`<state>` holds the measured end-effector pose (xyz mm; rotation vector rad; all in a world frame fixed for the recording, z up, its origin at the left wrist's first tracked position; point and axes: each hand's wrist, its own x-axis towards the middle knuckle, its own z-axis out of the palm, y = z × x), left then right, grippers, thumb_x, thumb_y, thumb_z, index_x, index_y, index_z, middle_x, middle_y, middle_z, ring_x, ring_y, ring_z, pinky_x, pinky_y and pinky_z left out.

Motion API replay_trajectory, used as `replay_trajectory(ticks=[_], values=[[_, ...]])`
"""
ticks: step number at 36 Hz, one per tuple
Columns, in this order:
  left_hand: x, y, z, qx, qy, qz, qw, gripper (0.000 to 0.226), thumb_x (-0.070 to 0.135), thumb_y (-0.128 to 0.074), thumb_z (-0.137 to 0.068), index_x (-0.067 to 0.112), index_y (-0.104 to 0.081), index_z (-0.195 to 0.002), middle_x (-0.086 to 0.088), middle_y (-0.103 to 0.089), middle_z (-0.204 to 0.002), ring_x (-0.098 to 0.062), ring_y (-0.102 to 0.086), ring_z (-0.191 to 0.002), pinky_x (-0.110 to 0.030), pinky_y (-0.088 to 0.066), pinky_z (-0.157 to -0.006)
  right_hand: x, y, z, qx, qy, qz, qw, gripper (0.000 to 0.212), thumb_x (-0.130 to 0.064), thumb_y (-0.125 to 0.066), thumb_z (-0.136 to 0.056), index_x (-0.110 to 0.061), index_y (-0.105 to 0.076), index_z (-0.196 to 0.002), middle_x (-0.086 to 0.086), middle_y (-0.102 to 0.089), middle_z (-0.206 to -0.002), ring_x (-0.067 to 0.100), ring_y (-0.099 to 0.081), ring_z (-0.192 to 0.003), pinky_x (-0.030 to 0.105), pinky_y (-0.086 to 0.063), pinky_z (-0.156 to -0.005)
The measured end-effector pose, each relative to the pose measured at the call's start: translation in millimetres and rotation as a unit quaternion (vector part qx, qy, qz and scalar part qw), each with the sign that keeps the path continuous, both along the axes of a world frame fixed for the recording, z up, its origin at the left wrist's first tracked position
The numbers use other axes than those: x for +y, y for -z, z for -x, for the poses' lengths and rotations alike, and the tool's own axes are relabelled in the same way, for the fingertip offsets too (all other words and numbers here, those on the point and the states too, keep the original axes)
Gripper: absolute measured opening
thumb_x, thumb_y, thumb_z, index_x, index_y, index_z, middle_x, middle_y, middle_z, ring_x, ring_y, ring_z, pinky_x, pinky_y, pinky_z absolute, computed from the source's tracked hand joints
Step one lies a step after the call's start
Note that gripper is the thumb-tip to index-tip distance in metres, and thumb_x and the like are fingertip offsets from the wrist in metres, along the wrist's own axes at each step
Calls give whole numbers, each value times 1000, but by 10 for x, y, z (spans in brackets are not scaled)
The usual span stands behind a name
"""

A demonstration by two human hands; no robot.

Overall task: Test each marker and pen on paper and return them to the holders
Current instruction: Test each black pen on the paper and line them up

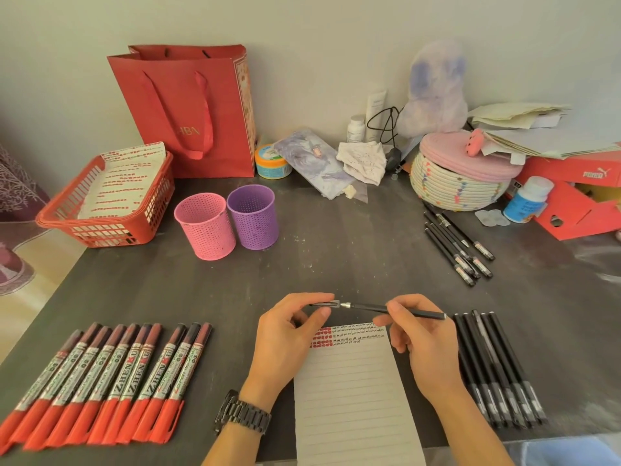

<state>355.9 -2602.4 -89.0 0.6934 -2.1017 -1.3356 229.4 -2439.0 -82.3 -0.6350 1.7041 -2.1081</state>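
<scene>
Pen (400, 310) above lined paper (353, 391): right hand (420, 334) fingers gripped barrel, left hand (289, 334) fingers pinched cap (323, 304), tip bared, likely for testing.

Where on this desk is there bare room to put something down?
The widest bare patch is mid-desk, between the two cups, the far black pens and the hands. A narrower strip lies between the red markers and the paper. The back edge, around the woven basket and red bag, is crowded.
</scene>
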Motion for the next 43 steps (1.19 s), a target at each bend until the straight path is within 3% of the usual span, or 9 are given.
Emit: replay_trajectory(ticks=[7, 11, 14, 20, 24, 28, 33, 39, 43], values=[[7, -5, 8, -5, 12, 15, 1000, 34, 26, -72, -89, 58, -69, -98, 25, -68, -89, -7, -58, -66, -10, -44, -58, 7, -1, -11, 43, -9, -51, 998, 9, -29, -75, -88, -20, -76, -86, 6, -73, -66, 28, -63, -56, 23, -47, -50], [4, 5, 4, -8, 15, 16, 1000, 31, 25, -72, -89, 54, -71, -101, 25, -69, -86, -4, -58, -64, -10, -43, -57, 18, 28, 4, 0, -31, -21, 999, 18, -28, -64, -94, -17, -78, -91, 21, -74, -74, 12, -62, -54, 22, -43, -47], [0, 20, 4, -13, 17, 9, 1000, 29, 27, -71, -90, 52, -70, -103, 20, -67, -77, -4, -57, -62, -11, -43, -56, 18, 41, 22, -28, -32, -3, 999, 18, -25, -58, -90, -18, -75, -89, 23, -76, -80, 15, -55, -49, 22, -41, -46], [-7, 31, 11, -31, 14, 5, 999, 30, 28, -68, -92, 51, -67, -111, 22, -66, -77, -4, -55, -61, -10, -41, -57, 13, 37, 21, -6, -17, -20, 1000, 10, -25, -70, -88, -16, -72, -84, 42, -57, -68, 21, -74, -68, 21, -41, -46], [-4, 24, 11, -54, 16, 27, 998, 30, 29, -67, -93, 54, -64, -110, 32, -61, -79, 0, -56, -68, -8, -41, -60, 5, 31, 18, 27, -13, -56, 998, 7, -25, -69, -89, -21, -73, -84, 14, -59, -53, 27, -77, -81, 19, -44, -48], [1, 39, 31, -62, 19, 49, 997, 30, 29, -67, -93, 53, -67, -111, 37, -61, -87, 0, -57, -75, -8, -42, -64, -1, 47, -2, 61, -15, -103, 993, 4, -28, -71, -91, -26, -74, -89, -4, -70, -62, 44, -72, -81, 18, -47, -52], [-9, 98, 56, -83, 7, 59, 995, 32, 34, -63, -95, 59, -60, -114, 24, -66, -84, -3, -61, -80, -12, -47, -65, -20, 50, -17, 101, -11, -134, 986, 13, -22, -70, -94, -34, -74, -91, -4, -79, -79, 7, -65, -59, 16, -48, -53], [-21, 142, 42, -90, -3, 53, 995, 40, 28, -60, -98, 50, -56, -132, 16, -65, -74, 0, -61, -75, -8, -43, -63, -40, 71, -32, 100, -2, -159, 982, 7, -20, -70, -95, -25, -74, -94, -8, -79, -80, 2, -62, -56, 12, -48, -54], [-21, 157, 39, -97, -1, 59, 994, 41, 27, -56, -100, 52, -54, -132, 13, -65, -70, -10, -61, -66, -20, -51, -59, -41, 75, -35, 104, 5, -161, 982, 6, -19, -70, -95, -24, -74, -95, -8, -79, -79, 2, -63, -58, 12, -48, -54]])
